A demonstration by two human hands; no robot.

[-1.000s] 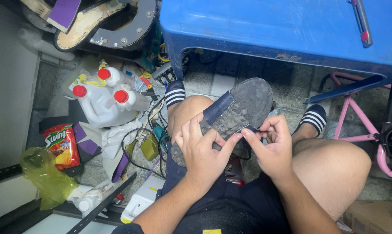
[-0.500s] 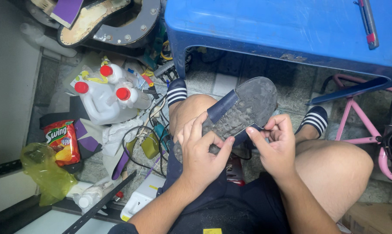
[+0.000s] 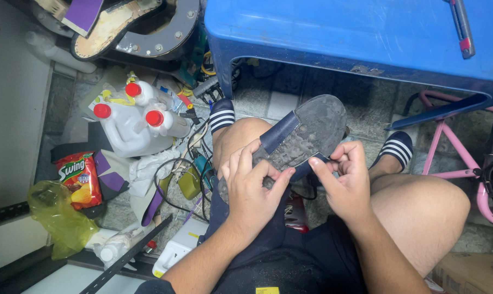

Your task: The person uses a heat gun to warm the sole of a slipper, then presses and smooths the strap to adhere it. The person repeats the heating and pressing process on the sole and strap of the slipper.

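Observation:
A worn shoe [image 3: 306, 133] with a grey, dirty sole facing up and a dark blue edge lies across my lap. My left hand [image 3: 252, 188] grips its heel end, thumb pressed on the sole. My right hand [image 3: 347, 179] pinches the shoe's right side at the blue edge, fingers curled. My bare knees and striped socks [image 3: 222, 115] show below the shoe.
A blue plastic table [image 3: 355, 38] stands ahead, with a red-handled tool [image 3: 461, 24] on it. At the left are white jugs with red caps [image 3: 129, 125], a red snack bag [image 3: 78, 177], a yellow plastic bag [image 3: 56, 215], tangled cables [image 3: 175, 174] and another shoe sole [image 3: 113, 27]. A pink frame [image 3: 448, 158] is at the right.
The shoe has stayed in my lap. My right hand has slid slightly along the shoe's side, and my left thumb has shifted on the sole.

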